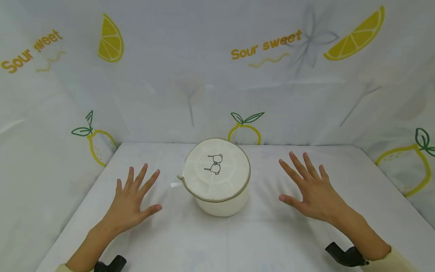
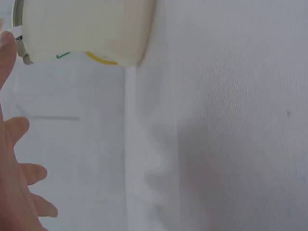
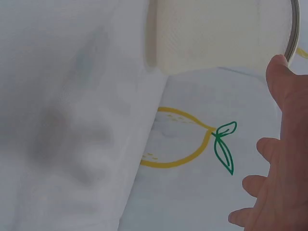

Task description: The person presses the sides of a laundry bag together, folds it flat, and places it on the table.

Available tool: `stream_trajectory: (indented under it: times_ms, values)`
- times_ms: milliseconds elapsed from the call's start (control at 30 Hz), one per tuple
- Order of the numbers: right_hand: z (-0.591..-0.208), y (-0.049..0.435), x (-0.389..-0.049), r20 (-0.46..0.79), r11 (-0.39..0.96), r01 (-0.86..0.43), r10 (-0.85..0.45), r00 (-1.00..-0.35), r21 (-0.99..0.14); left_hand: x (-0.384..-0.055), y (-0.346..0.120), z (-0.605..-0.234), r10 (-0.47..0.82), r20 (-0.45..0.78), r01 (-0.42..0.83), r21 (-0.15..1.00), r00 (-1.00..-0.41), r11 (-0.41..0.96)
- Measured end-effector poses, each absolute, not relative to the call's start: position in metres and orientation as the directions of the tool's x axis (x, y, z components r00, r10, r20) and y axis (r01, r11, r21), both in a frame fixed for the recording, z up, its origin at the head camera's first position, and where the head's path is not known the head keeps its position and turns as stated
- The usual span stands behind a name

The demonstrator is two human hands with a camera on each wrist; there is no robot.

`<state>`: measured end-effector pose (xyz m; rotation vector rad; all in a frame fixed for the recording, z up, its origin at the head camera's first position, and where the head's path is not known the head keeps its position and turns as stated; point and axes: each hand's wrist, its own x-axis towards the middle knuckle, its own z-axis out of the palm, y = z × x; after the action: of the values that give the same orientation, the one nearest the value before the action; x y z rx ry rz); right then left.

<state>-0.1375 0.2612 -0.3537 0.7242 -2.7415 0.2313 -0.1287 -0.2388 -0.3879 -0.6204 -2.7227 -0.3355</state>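
Observation:
A round cream mesh laundry bag stands upright on the white table, with a line drawing on its lid and a grey-green zip round the rim. Its zip pull hangs at the left side. To the left of the bag, my left hand is held over the table with its fingers spread, apart from the bag. On the other side my right hand hovers likewise, fingers straight and spread, touching nothing. Both wrist views show the bag's side wall beyond the thumbs.
The table is covered in white cloth. Behind it and at both sides hangs a pale curtain printed with lemons and lettering. Black wrist mounts sit by each sleeve.

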Motion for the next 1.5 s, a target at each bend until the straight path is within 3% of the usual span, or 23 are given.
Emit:
stream_trajectory:
  times_ms: [333,600,900,1167,1500]
  values:
    - [-0.351,0.245,-0.134,0.36,0.805,-0.53,-0.427,-0.829,-0.267,-0.111,-0.213,-0.392,0.202,0.449,0.437,0.514,-0.87,0.739]
    - [-0.35,0.23,-0.135,0.345,0.728,-0.543,-0.426,-0.837,-0.418,-0.092,-0.164,-0.389,0.123,0.572,0.537,0.645,-0.811,0.543]
    - [-0.346,0.208,-0.144,0.391,0.609,-0.592,-0.444,-0.806,-0.528,-0.085,-0.117,-0.393,0.06,0.453,0.442,0.819,-0.889,0.365]
    - [-0.347,0.182,-0.148,0.388,0.521,-0.556,-0.403,-0.829,-0.648,-0.096,-0.094,-0.4,0.071,0.511,0.49,0.763,-0.857,0.422]
    - [-0.353,0.157,-0.15,0.416,0.425,-0.584,-0.427,-0.803,-0.691,-0.111,-0.089,-0.4,0.041,0.542,0.504,0.747,-0.839,0.434]
